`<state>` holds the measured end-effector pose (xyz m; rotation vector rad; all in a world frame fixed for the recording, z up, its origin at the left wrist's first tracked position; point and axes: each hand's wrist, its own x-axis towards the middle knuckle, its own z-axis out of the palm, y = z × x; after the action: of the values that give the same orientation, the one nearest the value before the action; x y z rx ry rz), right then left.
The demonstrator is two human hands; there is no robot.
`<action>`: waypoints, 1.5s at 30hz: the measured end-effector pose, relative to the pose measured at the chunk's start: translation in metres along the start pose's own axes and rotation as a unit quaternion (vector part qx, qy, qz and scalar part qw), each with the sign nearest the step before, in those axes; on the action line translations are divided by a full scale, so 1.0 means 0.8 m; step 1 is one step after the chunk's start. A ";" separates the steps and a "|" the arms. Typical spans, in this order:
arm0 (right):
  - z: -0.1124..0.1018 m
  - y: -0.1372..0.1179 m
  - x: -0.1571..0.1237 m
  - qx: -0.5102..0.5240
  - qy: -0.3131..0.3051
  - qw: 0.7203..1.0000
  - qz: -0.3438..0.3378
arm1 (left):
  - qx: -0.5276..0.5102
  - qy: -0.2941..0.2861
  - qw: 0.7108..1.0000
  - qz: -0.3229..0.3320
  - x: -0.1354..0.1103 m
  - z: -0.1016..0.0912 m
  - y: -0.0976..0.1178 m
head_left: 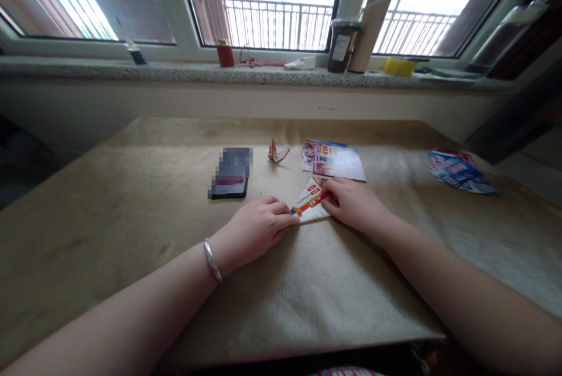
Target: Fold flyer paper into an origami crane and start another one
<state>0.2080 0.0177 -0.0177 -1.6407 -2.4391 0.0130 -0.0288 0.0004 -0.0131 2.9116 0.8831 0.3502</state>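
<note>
A folded printed paper (311,200), white with red, yellow and blue print, lies on the table between my hands. Its pointed left corner is under the closed fingers of my left hand (263,222), which wears a silver bangle at the wrist. My right hand (353,203) pinches the paper's right side, with thumb and fingers drawn together. Just behind the paper is a small stack of colourful leaflets (336,160). A small folded paper figure (276,152) stands farther back, left of the stack. The undersides of both hands are hidden.
A dark phone (230,174), partly pixelated, lies beyond my left hand. More leaflets (461,171) are spread at the right. Behind the brown-covered table (132,218), the stone windowsill (175,71) bears a dark tub (342,45), a tall tube (375,19) and a red container (225,55).
</note>
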 end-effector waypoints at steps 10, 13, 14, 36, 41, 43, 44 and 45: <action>0.002 -0.031 -0.004 -0.010 0.054 0.987 -0.152 | 0.003 0.015 1.000 0.009 0.003 0.003 0.000; 0.003 -0.031 -0.004 0.006 0.042 0.986 -0.161 | 0.008 0.015 1.000 0.017 0.003 0.002 -0.001; 0.004 -0.030 -0.003 0.013 0.037 0.986 -0.162 | 0.008 0.013 1.000 0.019 0.003 0.002 -0.001; 0.013 -0.018 0.009 0.112 -0.004 0.989 -0.097 | 0.078 -0.010 0.995 0.057 -0.005 -0.008 -0.002; 0.012 -0.018 0.008 0.095 -0.002 0.991 -0.099 | 0.075 -0.008 0.996 0.047 -0.003 -0.006 -0.002; 0.013 -0.018 0.008 0.094 -0.001 0.991 -0.098 | 0.070 -0.006 0.997 0.044 -0.003 -0.006 -0.001; 0.013 -0.017 0.008 0.096 -0.002 0.990 -0.098 | 0.065 -0.007 0.997 0.041 -0.003 -0.006 -0.001; 0.014 -0.017 0.008 0.099 -0.003 0.990 -0.098 | 0.057 -0.008 0.998 0.036 -0.004 -0.005 -0.001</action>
<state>0.1913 0.0198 -0.0259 -1.3163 -2.5002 0.2241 -0.0327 -0.0003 -0.0095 3.0533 0.8230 0.2901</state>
